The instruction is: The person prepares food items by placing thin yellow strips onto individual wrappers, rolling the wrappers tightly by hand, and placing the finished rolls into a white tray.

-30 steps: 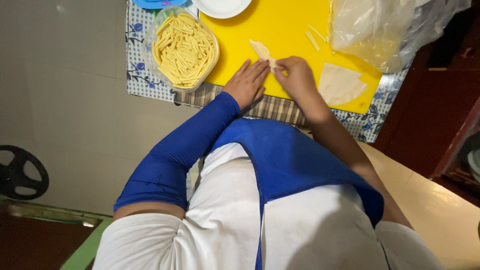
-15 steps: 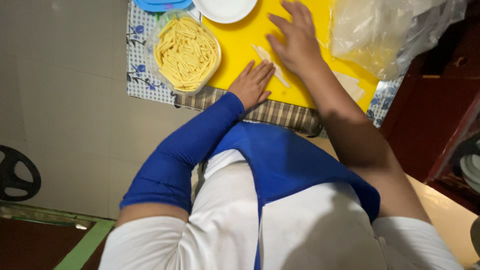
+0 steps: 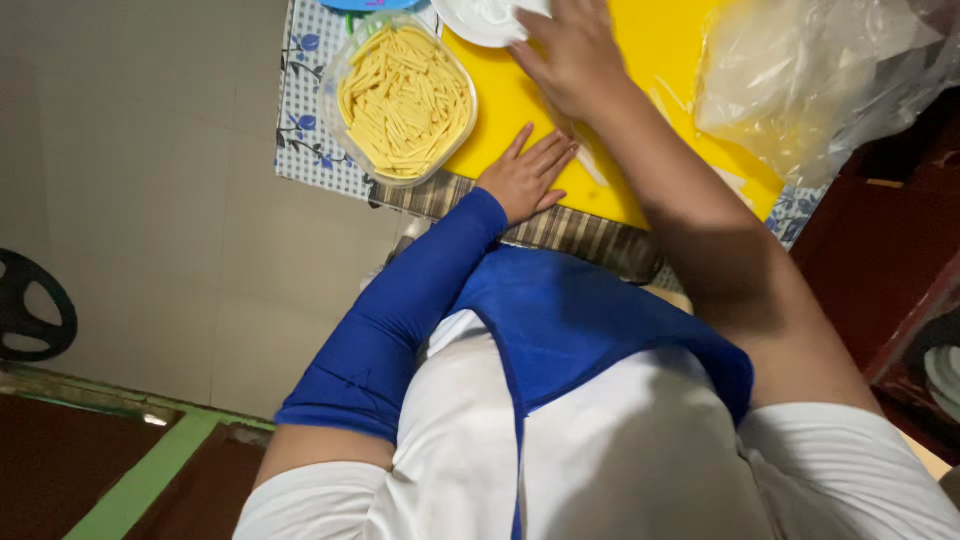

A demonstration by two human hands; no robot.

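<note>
My left hand [image 3: 527, 175] lies flat, fingers spread, on the near edge of a yellow cutting board [image 3: 680, 40]; its arm wears a blue sleeve. My right hand [image 3: 568, 52] reaches across the board to the rim of a white plate [image 3: 478, 22] at the far edge; its fingers are spread and I see nothing in them. A pale thin dough strip [image 3: 592, 168] lies on the board between the hands, partly hidden by my right forearm. A clear plastic tub [image 3: 405, 95] of several thin yellow rolled sticks stands left of the board.
A crumpled clear plastic bag [image 3: 810, 80] covers the board's right side. The board rests on a striped cloth [image 3: 580, 232] and a blue-flowered checked mat [image 3: 310, 130]. Grey tiled floor lies left, with a black wheel [image 3: 30, 305]. Dark red furniture stands at right.
My right hand has left the dough strip near the board's front and reached away toward the white plate. My left hand has stayed flat on the board's near edge.
</note>
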